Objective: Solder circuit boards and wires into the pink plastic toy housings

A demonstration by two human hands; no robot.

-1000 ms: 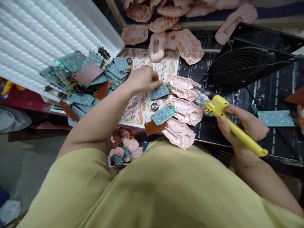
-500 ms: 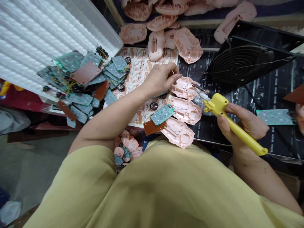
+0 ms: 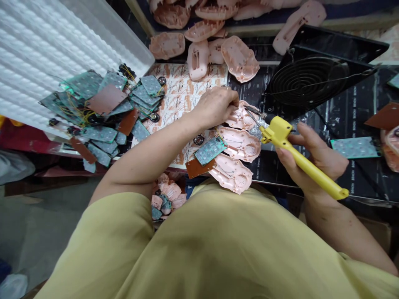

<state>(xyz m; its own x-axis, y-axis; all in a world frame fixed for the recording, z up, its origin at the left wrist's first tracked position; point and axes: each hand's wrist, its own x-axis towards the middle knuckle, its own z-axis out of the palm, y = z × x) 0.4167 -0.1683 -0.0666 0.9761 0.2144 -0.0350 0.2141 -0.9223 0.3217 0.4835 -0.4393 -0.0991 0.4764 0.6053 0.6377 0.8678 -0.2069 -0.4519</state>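
Note:
My right hand (image 3: 324, 155) is wrapped round the yellow handle of a soldering gun (image 3: 307, 166). The gun's metal tip points left, over the farthest of three pink plastic shells (image 3: 246, 118). My left hand (image 3: 218, 104) is closed in a pinch at that shell's left side; whatever lies between the fingertips is too small to make out. Nearer me lie the middle pink shell (image 3: 245, 145) and the nearest pink shell (image 3: 233, 174), with thin wires inside. A green circuit board (image 3: 210, 150) and a brown board (image 3: 198, 167) overlap their left ends, beside a small round speaker (image 3: 198, 139).
At the left, a heap of circuit boards (image 3: 106, 135) with yellow wires lies against white foam (image 3: 77, 45). More pink shells (image 3: 240, 58) stand at the back. A black fan (image 3: 307, 83) is at back right; another green board (image 3: 353, 148) lies right of my right hand.
My left hand has turned knuckles-up and its fingertips have dropped closer to the far shell. The soldering gun stays in my right hand, its tip still over that shell. The view has shifted slightly.

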